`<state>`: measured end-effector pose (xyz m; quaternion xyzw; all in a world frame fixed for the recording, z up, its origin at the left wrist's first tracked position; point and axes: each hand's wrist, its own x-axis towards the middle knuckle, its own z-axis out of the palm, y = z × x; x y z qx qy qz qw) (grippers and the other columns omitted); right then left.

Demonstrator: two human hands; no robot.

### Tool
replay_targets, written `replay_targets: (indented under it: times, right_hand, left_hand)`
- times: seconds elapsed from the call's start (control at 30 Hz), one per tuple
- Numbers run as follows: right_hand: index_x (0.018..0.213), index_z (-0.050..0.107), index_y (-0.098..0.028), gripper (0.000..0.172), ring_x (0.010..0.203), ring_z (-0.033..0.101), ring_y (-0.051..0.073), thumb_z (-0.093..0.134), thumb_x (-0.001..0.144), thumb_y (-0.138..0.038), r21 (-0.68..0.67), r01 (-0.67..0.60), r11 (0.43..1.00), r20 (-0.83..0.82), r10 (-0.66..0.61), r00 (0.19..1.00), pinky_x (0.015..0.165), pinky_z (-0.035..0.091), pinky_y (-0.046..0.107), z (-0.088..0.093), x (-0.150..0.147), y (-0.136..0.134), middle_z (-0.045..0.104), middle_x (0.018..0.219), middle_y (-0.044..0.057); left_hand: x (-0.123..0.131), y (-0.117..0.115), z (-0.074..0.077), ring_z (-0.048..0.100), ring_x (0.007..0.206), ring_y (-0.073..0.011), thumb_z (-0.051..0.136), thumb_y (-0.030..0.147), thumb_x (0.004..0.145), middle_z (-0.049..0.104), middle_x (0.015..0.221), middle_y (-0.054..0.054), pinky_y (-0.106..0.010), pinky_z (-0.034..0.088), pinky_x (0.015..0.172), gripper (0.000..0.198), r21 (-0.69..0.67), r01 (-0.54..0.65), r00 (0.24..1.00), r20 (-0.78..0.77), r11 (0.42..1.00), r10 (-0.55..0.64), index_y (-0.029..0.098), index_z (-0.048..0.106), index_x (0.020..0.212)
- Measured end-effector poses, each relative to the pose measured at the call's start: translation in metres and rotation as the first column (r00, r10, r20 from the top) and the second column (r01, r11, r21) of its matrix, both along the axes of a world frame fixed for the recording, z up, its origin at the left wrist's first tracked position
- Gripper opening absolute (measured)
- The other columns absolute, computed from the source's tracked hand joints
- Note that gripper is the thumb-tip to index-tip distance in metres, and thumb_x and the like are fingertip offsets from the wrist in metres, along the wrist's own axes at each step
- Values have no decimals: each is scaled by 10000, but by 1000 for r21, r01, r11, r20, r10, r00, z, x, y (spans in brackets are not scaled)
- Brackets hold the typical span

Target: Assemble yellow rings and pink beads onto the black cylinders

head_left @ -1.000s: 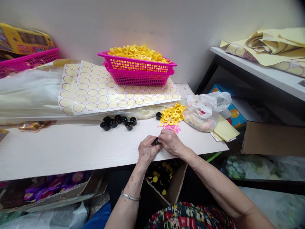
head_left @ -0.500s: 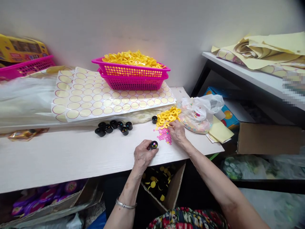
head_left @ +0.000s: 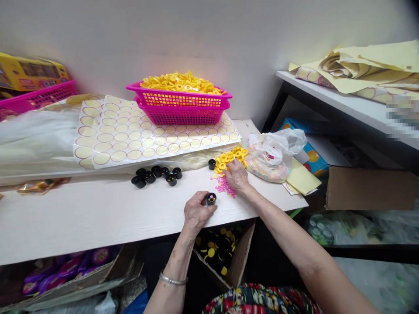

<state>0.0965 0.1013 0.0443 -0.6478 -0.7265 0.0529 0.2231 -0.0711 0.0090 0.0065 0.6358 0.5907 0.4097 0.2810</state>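
My right hand (head_left: 237,175) has left the black cup (head_left: 211,199) for the yellow rings (head_left: 241,153); I can't tell whether it pinches any. Only my left hand (head_left: 196,210) grips the cup, at the table (head_left: 98,213).

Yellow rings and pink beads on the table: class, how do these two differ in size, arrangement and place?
Size: each of the yellow rings is larger than each of the pink beads.
Arrangement: the rings are heaped on one another; the beads are spread thinly.
Place: the rings lie farther from the person, the beads nearer.
Shared: both lie loose on the table by the right hand.
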Motion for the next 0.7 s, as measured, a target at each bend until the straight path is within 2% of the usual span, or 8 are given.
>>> replay_targets:
  times: [0.1,0.17,0.33,0.4,0.47,0.57,0.63,0.7]
  right_hand:
    - [952,606,-141,327,976,464,253,512,791,-409,-70,92,993,68,-87,994,788,374,342,4,-14,10,522,1064,128]
    - [967,597,-128,369,989,460,273,508,783,-435,-121,142,982,91,-132,987,804,368,372,5,-22,16,517,1090,143]
    - [931,583,-137,242,958,489,255,491,768,-291,-99,104,990,71,-97,993,791,368,358,6,-25,21,547,1050,126]
    - [854,582,-147,172,874,513,219,475,758,-242,-65,96,993,-14,-97,995,736,376,317,6,-20,19,573,959,98]
    - [731,562,-163,112,749,511,174,471,745,-226,-40,86,996,-165,-91,982,662,371,274,7,-13,14,575,799,49]
    - [557,464,-180,173,571,441,123,511,710,-245,-40,18,999,-454,-34,890,543,334,230,13,-4,-3,451,550,-26]
    - [520,433,-184,218,524,413,108,531,704,-245,-36,-80,996,-581,44,813,510,327,220,19,1,-23,401,499,-42]
    - [546,474,-178,191,560,444,113,523,726,-222,42,-180,983,-586,170,793,549,361,224,23,3,-48,450,541,-26]
  left_hand:
    - [1,0,0,472,630,-98,648,153,557,570,785,24,-213,402,601,362,15,2,1000,11,1000,-2,186,624,917]
    - [1,0,2,469,617,-97,615,128,558,567,768,21,-215,402,593,348,30,0,1000,11,1000,0,182,626,902]
    - [1,0,4,457,585,-98,510,72,558,549,712,12,-216,387,560,333,77,20,996,82,997,-26,172,629,852]
    - [0,1,4,456,581,-96,464,43,528,543,706,10,-211,380,544,383,98,29,988,148,995,-43,169,630,849]
    - [-3,1,3,449,570,-92,442,30,511,546,710,6,-208,366,522,401,128,22,973,226,991,-51,165,636,835]
    - [-5,-1,7,439,557,-82,499,50,567,576,765,-4,-213,361,520,315,186,-83,932,362,979,10,165,647,820]
    - [-3,-6,14,459,580,-87,585,109,620,589,773,-9,-220,376,551,191,183,-192,889,449,964,92,162,654,791]
    - [5,-13,26,475,593,-95,649,207,660,590,710,-7,-220,379,559,103,99,-248,833,529,964,160,153,661,746]
